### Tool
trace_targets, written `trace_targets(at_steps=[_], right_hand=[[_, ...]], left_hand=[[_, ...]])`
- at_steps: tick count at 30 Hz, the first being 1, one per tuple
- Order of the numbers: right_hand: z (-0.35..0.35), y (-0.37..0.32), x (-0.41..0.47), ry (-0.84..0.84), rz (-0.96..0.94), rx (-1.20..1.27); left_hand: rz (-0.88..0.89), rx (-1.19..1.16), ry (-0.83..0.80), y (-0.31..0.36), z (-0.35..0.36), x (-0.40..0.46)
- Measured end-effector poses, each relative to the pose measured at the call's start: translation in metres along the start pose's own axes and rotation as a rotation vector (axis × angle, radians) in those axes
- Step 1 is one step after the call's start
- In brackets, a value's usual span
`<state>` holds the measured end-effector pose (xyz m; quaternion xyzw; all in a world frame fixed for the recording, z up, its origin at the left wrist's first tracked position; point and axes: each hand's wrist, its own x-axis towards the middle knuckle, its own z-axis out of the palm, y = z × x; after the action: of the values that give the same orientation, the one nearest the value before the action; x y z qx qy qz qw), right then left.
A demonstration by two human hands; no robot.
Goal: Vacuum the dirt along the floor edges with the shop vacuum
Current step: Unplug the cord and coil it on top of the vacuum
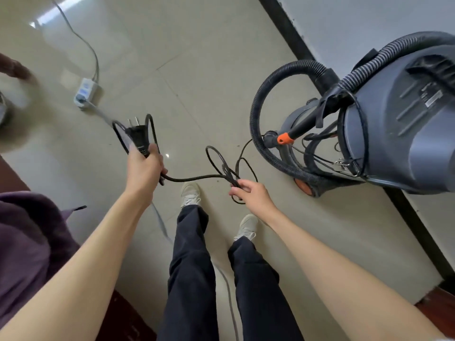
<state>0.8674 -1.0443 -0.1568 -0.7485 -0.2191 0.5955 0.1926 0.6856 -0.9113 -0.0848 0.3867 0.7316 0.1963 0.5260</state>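
The grey shop vacuum stands at the right against the black baseboard, its ribbed black hose looped in front and an orange-collared wand leaning on it. Its black power cord runs from the vacuum across to both my hands. My left hand grips the cord just below the black plug, whose prongs point up and away. My right hand pinches several loops of the same cord lower down, above my shoes.
A white power strip lies on the beige tile floor at the upper left, its grey cable running past my feet. Purple fabric and dark wooden furniture sit at the lower left. A white wall rises beyond the baseboard.
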Motion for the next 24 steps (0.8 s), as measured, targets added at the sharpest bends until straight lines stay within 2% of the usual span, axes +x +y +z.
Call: trace_targets(at_steps=[5, 9, 13, 19, 22, 24], right_hand=[[-0.032, 0.059, 0.014, 0.008, 0.043, -0.098], [-0.04, 0.107, 0.039, 0.021, 0.038, -0.147], [-0.033, 0.151, 0.043, 0.035, 0.107, -0.185], [-0.054, 0.198, -0.007, 0.045, 0.365, -0.239], [-0.079, 0.199, -0.041, 0.089, 0.393, -0.31], [-0.1, 0.193, -0.06, 0.17, 0.352, -0.252]], left_hand=[[-0.041, 0.123, -0.127, -0.059, 0.063, -0.041], [-0.064, 0.103, -0.183, -0.104, 0.1, -0.04], [-0.076, 0.179, -0.224, -0.139, 0.13, -0.033], [-0.174, 0.261, -0.408, -0.158, 0.165, -0.064], [-0.232, 0.26, -0.516, -0.153, 0.181, -0.094], [-0.239, 0.273, -0.566, -0.147, 0.19, -0.112]])
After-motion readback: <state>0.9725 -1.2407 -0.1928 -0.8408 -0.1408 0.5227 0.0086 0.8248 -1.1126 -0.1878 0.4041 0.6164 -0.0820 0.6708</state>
